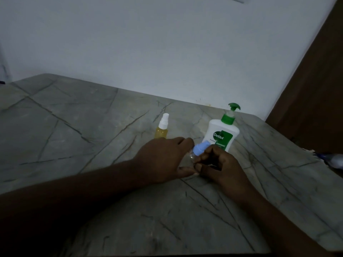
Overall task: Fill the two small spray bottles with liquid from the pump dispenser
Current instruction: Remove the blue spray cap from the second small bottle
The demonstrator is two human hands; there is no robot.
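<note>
Blue-capped clear spray bottle [194,154] sits at frame centre, left hand [163,160] wrapped around its body to steady it, right hand [220,164] pinching the neck, likely to unscrew the cap. Behind stand the yellow-filled spray bottle [162,128] and Dettol pump dispenser [221,134].

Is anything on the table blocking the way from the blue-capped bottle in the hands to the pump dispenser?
Nothing visible does. Both hands, left hand and right hand, hold the blue-capped bottle just in front of the pump dispenser. The yellow spray bottle stands off to the left, out of the path.
</note>
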